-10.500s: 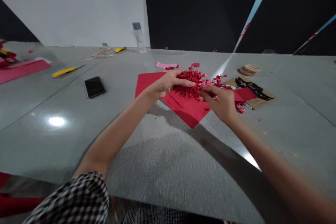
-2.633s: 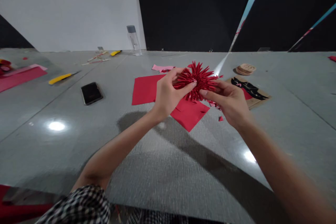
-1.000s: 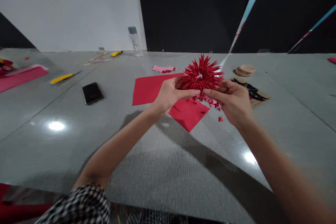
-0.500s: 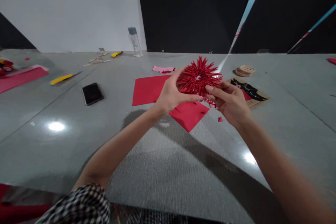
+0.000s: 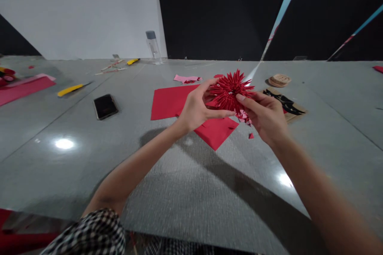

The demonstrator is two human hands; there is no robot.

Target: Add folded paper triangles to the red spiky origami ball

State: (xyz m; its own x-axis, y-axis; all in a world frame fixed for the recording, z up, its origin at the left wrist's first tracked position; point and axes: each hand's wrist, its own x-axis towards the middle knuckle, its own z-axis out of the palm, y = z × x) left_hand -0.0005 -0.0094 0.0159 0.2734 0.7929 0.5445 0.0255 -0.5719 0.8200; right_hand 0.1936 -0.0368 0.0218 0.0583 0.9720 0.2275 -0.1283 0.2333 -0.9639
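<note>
A spiky red paper ball (image 5: 230,89) made of many folded points is held up above the grey table (image 5: 167,175). My left hand (image 5: 199,105) grips its left and lower side, thumb stretched under it. My right hand (image 5: 265,115) cups it from the right, fingertips pressed on the spikes. Under the hands lie red paper sheets (image 5: 170,101) and small red and pink folded scraps (image 5: 243,117).
A black phone (image 5: 104,106) lies left of the red sheets. A yellow-handled cutter (image 5: 70,89) and pink paper (image 5: 25,85) sit further left. A clear bottle (image 5: 153,46) stands at the back. Cardboard with black scissors (image 5: 284,101) and a round wooden stack (image 5: 279,79) lie right.
The spiky ball has been lifted off the red paper and turned between both hands; over the last second it has sunk slightly and shifted a little right.
</note>
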